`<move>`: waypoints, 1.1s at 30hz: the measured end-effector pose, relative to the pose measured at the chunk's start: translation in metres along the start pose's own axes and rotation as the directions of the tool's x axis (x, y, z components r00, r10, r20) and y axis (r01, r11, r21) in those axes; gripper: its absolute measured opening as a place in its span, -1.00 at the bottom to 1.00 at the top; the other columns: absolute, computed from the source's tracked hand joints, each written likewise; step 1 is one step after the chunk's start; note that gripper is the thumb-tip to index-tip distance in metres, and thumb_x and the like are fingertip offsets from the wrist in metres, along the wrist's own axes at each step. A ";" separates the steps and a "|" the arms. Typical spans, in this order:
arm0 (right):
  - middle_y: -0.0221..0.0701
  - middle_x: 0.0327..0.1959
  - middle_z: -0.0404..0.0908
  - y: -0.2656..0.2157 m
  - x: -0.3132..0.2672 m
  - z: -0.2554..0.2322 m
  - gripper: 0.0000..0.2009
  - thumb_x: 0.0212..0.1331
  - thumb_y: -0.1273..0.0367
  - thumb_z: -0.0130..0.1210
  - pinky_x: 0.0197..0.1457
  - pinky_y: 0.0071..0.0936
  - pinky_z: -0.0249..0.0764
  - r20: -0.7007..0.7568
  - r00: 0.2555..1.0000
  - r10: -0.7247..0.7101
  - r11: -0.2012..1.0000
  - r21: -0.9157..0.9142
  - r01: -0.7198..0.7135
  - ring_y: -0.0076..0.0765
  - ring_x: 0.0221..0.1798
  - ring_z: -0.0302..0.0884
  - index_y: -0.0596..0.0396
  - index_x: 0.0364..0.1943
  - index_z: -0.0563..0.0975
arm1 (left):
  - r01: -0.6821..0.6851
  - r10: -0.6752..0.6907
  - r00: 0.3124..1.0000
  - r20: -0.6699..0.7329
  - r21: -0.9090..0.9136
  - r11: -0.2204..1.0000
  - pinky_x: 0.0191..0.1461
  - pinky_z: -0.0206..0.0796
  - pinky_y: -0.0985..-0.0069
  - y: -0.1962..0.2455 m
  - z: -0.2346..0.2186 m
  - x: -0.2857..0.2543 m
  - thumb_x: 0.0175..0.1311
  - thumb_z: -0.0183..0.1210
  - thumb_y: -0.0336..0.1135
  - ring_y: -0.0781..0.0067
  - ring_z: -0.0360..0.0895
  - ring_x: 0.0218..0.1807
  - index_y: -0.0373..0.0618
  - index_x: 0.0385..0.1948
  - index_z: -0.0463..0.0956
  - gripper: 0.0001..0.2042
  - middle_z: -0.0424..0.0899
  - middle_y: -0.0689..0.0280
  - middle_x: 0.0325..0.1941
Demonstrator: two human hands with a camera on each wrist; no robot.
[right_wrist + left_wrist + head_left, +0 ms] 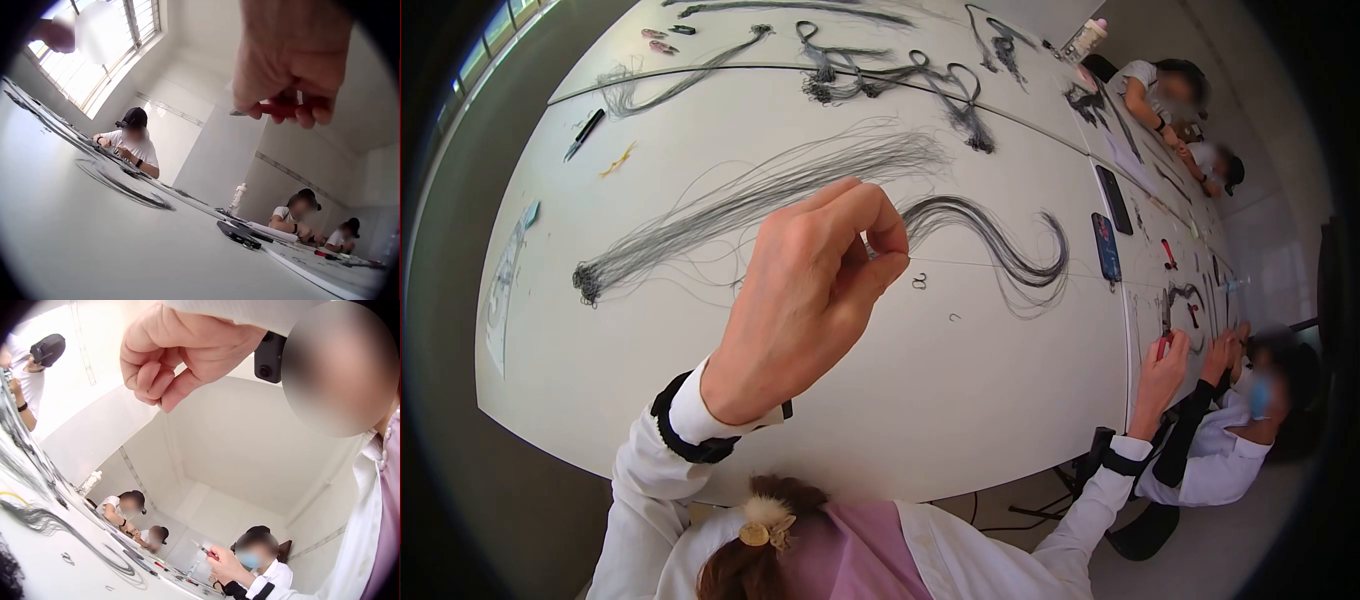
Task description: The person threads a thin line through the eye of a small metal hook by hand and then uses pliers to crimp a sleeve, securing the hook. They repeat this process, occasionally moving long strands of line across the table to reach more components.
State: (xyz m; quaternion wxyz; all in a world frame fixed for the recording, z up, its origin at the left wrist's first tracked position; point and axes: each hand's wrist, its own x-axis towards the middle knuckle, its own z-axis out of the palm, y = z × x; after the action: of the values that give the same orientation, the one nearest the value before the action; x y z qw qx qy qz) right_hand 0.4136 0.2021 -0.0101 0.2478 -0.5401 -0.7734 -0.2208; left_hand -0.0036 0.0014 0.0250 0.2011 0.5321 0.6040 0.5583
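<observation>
In the head view my left hand (pixel 805 285) is raised over the table, thumb and fingertips pinched together. A thin strand (pixel 980 265) runs right from the fingertips; what else they hold is too small to tell. Out to the right, my right hand (pixel 1157 385) grips a red-handled tool (pixel 1166 322), its metal tip pointing away. The right wrist view shows the fingers of this hand (pixel 294 69) curled round the red handle (pixel 281 110). Small dark hooks (pixel 919 281) lie on the table, near a curved dark strand bundle (pixel 990 238); a longer bundle (pixel 700 225) lies behind the left hand.
More strand bundles (pixel 968 125) lie across the far table. Two phones (pixel 1105 246) are at the right edge of the near table (pixel 1000 420). A black pen (pixel 584 134) and yellow strands (pixel 618 160) lie at the left. People sit along the right side.
</observation>
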 end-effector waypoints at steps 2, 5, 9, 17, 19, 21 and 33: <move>-0.07 -0.20 0.37 0.011 0.000 0.004 -0.77 0.08 0.50 0.00 -0.13 -0.16 0.36 -0.005 1.000 -0.007 1.000 -0.022 0.007 0.16 -0.14 0.39 0.24 -0.16 0.34 | 0.036 -0.036 0.999 -0.009 -0.037 0.999 -0.53 0.00 0.69 -0.001 0.000 0.000 0.02 0.09 -0.62 0.73 0.17 -0.60 -0.25 -0.52 0.36 -0.91 0.33 0.42 -0.55; -0.06 -0.21 0.37 0.031 0.001 0.014 -0.78 0.10 0.47 -0.01 -0.15 -0.15 0.36 -0.005 1.000 0.013 0.999 -0.052 -0.013 0.17 -0.16 0.40 0.24 -0.17 0.34 | 0.061 -0.062 0.997 -0.039 -0.024 0.998 -0.52 0.01 0.70 -0.001 -0.007 0.002 0.04 0.09 -0.62 0.75 0.17 -0.58 -0.25 -0.52 0.35 -0.91 0.34 0.44 -0.54; 0.00 -0.22 0.37 0.057 0.002 0.024 -0.78 0.12 0.46 -0.04 -0.10 -0.13 0.33 0.035 0.997 0.075 0.995 -0.066 -0.073 0.21 -0.14 0.38 0.28 -0.16 0.33 | 0.069 -0.073 0.993 -0.095 -0.040 0.997 -0.51 0.00 0.71 -0.004 -0.017 0.004 0.03 0.09 -0.62 0.76 0.17 -0.56 -0.23 -0.53 0.35 -0.90 0.34 0.45 -0.54; -0.05 -0.25 0.39 0.061 0.008 0.037 -0.78 0.15 0.37 -0.02 -0.15 -0.14 0.37 0.053 0.992 0.112 0.983 -0.154 -0.102 0.15 -0.17 0.42 0.24 -0.22 0.34 | 0.058 -0.055 0.993 -0.104 0.029 0.998 -0.54 -0.05 0.74 -0.003 -0.013 0.004 0.04 0.13 -0.61 0.81 0.14 -0.58 -0.21 -0.51 0.39 -0.90 0.38 0.48 -0.54; -0.06 -0.27 0.41 0.056 0.006 0.035 -0.76 0.17 0.35 -0.02 -0.14 -0.14 0.37 0.019 0.986 0.166 0.972 -0.169 -0.160 0.13 -0.18 0.42 0.25 -0.20 0.35 | 0.052 -0.052 0.992 -0.114 0.002 0.999 -0.55 -0.05 0.76 -0.006 -0.012 0.004 0.05 0.14 -0.60 0.82 0.14 -0.60 -0.21 -0.52 0.41 -0.91 0.41 0.49 -0.55; -0.05 -0.25 0.44 0.048 0.004 0.022 -0.73 0.17 0.31 -0.01 -0.13 -0.15 0.39 -0.058 0.953 0.297 0.914 -0.271 -0.302 0.09 -0.16 0.45 0.24 -0.17 0.36 | 0.050 -0.053 0.992 -0.114 -0.027 0.998 -0.57 -0.05 0.77 -0.006 -0.011 0.005 0.05 0.16 -0.60 0.84 0.14 -0.62 -0.21 -0.52 0.44 -0.92 0.44 0.50 -0.56; -0.19 -0.16 0.30 -0.138 -0.037 -0.075 -0.65 -0.16 0.49 0.10 -0.04 -0.35 0.31 0.427 0.862 -0.272 0.771 0.633 -0.070 -0.11 -0.18 0.33 0.22 -0.19 0.37 | 0.097 -0.102 0.985 -0.137 -0.043 0.994 -0.58 -0.04 0.83 -0.011 -0.001 0.006 0.02 0.24 -0.59 0.88 0.13 -0.64 -0.20 -0.53 0.55 -0.93 0.60 0.45 -0.49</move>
State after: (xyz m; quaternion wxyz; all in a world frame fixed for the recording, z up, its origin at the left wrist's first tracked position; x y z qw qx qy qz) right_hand 0.3048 0.0858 0.0154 0.1940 -0.4198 -0.8676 0.1827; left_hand -0.0114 0.0081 0.0177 0.1956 0.4572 0.6323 0.5941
